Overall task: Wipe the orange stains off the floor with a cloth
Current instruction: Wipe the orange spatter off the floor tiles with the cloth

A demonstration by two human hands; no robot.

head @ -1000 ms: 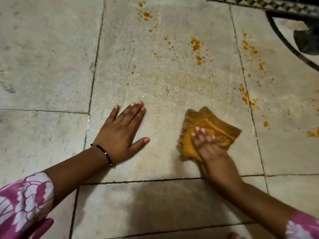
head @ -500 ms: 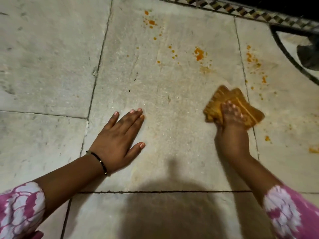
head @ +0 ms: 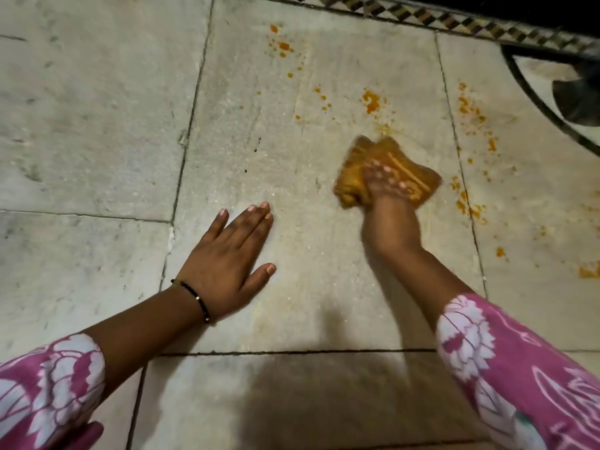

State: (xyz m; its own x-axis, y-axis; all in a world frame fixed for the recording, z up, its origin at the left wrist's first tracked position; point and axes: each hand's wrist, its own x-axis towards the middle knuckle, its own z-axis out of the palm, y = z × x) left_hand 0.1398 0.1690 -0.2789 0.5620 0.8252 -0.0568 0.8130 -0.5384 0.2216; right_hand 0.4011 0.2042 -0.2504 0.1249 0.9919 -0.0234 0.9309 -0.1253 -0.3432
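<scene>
No legible text, label, brand, number or sign is showing anywhere in the head view. Nothing readable is appearing on any surface in frame.
</scene>
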